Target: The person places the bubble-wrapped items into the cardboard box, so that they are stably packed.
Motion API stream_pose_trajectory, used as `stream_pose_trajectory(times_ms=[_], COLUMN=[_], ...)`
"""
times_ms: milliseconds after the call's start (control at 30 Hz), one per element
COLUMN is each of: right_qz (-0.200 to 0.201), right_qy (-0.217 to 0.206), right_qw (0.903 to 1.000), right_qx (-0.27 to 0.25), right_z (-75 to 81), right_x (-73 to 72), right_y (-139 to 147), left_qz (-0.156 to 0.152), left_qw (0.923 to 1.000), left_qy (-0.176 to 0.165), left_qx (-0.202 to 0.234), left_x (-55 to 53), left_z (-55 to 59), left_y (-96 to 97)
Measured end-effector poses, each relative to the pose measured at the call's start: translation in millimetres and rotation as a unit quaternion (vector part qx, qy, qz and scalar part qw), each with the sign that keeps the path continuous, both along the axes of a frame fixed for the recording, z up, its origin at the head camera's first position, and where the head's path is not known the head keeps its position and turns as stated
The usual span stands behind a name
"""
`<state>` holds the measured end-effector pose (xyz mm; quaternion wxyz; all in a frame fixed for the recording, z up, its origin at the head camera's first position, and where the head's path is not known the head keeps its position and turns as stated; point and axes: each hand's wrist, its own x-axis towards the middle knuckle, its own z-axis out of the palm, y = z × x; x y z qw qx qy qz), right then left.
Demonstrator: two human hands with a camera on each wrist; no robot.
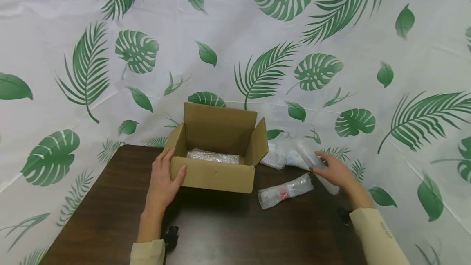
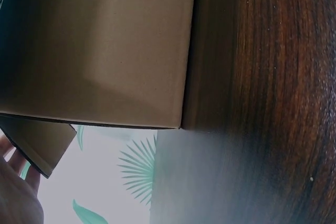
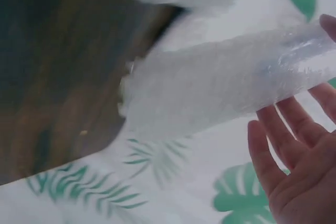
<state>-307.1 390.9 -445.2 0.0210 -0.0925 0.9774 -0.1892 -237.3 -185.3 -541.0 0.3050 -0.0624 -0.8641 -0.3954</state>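
Observation:
An open cardboard box [image 1: 217, 178] stands on the dark table, its flaps spread outward. My left hand [image 1: 162, 183] grips the box at its front left corner, thumb against the front flap and fingers along the side flap. Inside the box lies bubble wrap [image 1: 213, 156]. To the right of the box, my right hand [image 1: 336, 171] holds a long, flat bubble-wrapped package [image 3: 210, 82] near one end. In the right wrist view its fingers [image 3: 289, 145] are below the package and the thumb is at the upper edge. The wrapping blurs what is inside.
Another bubble-wrapped package [image 1: 299, 187] with a red patch lies on the table in front of my right hand. More clear-wrapped packages [image 1: 274, 157] lie behind, next to the box. A leaf-print sheet [image 1: 228, 72] hangs behind the wooden table [image 1: 220, 232].

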Motion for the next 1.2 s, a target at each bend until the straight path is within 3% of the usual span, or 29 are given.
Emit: stream_pose_trajectory(times_ms=[267, 433, 600, 933, 1200], right_qz=[-0.010, 0.019, 0.057, 0.116, 0.170], right_qy=[0.038, 0.066, 0.103, 0.121, 0.119], right_qw=[0.9985, 0.9941, 0.9884, 0.9830, 0.9777], right_qx=[-0.038, -0.084, -0.097, -0.075, -0.030], right_z=[43.4, 68.2, 91.8, 131.4, 148.0], right_x=[5.4, 5.8, 3.4, -3.2, -6.8], right_y=[-31, -55, -83, -144, -201], left_qz=[0.002, 0.005, 0.006, 0.001, 0.001], left_qw=[1.0000, 1.0000, 0.9999, 0.9999, 1.0000], left_qy=[-0.003, -0.003, -0.009, -0.011, -0.002], left_qx=[-0.002, -0.002, 0.008, 0.008, 0.004], left_x=[0.6, 0.8, 0.7, 0.4, -1.6], left_z=[2.5, 3.5, 2.7, 2.7, 2.1], left_y=[1.9, 1.8, 1.9, 1.1, 1.5])
